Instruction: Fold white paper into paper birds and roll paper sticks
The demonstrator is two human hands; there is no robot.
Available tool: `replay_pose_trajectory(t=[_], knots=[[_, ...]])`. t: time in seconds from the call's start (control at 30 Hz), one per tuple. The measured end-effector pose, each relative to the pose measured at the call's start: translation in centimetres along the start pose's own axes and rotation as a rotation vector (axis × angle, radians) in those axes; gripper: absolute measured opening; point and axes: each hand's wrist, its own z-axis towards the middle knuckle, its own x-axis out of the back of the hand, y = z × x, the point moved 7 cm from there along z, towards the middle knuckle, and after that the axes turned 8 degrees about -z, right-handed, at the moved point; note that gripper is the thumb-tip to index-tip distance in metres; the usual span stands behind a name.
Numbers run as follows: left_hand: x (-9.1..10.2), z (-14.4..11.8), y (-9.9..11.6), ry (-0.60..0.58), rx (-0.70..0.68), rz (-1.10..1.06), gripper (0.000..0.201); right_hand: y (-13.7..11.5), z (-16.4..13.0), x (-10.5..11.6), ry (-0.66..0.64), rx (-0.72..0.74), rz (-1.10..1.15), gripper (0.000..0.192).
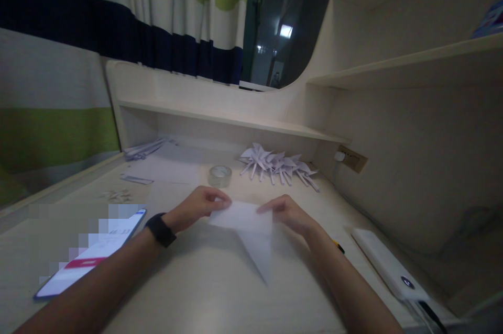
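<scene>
A sheet of white paper (251, 226) is held up between my two hands over the desk, with one pointed corner hanging down toward me. My left hand (202, 206), with a black watch on its wrist, pinches the paper's upper left corner between thumb and fingers. On the other side, my right hand (288, 213) grips the upper right edge, its index finger lying along the front and part of the hand behind the paper. Just beyond my hands stands a roll of clear tape (220, 176). Several folded paper pinwheels (275, 163) lie in a row behind my right hand.
White paper sheets (168, 164) and a bundle of paper strips (147, 149) lie at the back left. Small pale pieces (117, 195) are near a phone (94, 260) beside my left forearm. A white power strip-like device (387, 263) with cables is at the right.
</scene>
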Motion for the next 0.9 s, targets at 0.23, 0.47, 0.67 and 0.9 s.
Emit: replay_pose_trajectory(t=[0.23, 0.47, 0.67, 0.9], knots=[[-0.2, -0.3, 2.1, -0.025, -0.078, 0.116, 0.029, -3.1, -0.9, -0.3, -0.091, 0.048, 0.041, 0.042], [-1.5, 0.3, 3.5, -0.093, -0.122, 0.091, 0.036, -2.8, 0.7, -2.6, -0.007, -0.064, -0.195, 0.036], [-1.6, 1.5, 3.6, 0.047, -0.036, -0.291, 0.047, -2.9, 0.6, -0.2, 0.385, -0.030, -0.034, 0.040], [-3.8, 2.0, 6.8, 0.060, -0.160, -0.327, 0.040, -2.3, 0.2, 0.2, 0.679, 0.073, 0.077, 0.040]])
